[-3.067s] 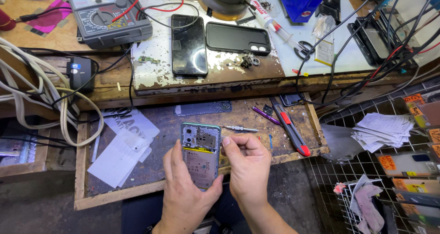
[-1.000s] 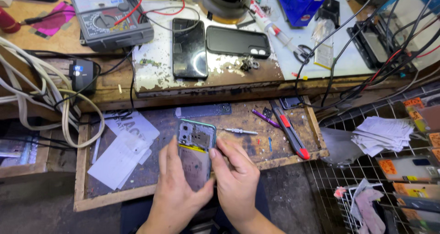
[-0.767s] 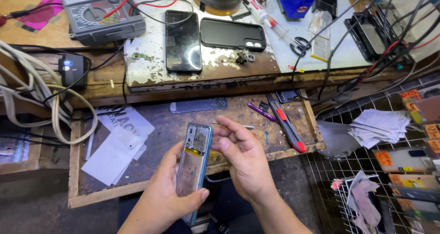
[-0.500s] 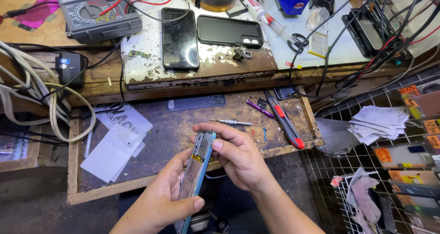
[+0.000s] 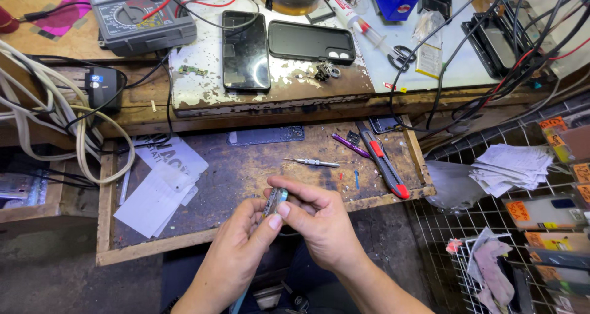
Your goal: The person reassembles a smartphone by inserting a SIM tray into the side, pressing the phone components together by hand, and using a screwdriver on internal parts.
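While both hands clasp the phone frame (image 5: 275, 201) edge-up, left hand (image 5: 246, 237) should steady it, right hand (image 5: 313, 218) fingers pressing evenly along its rim.

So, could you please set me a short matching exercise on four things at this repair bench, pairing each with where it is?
Things:
1. opened phone
2. small screwdriver
3. red-and-black utility knife
4. grey multimeter

Places:
A. far left of the upper bench, with red leads running from it
B. edge-on between the left hand and right hand
C. right part of the wooden tray, lying along its length
D. middle of the wooden tray, alone on the bare board

Pairs: 1-B, 2-D, 3-C, 4-A
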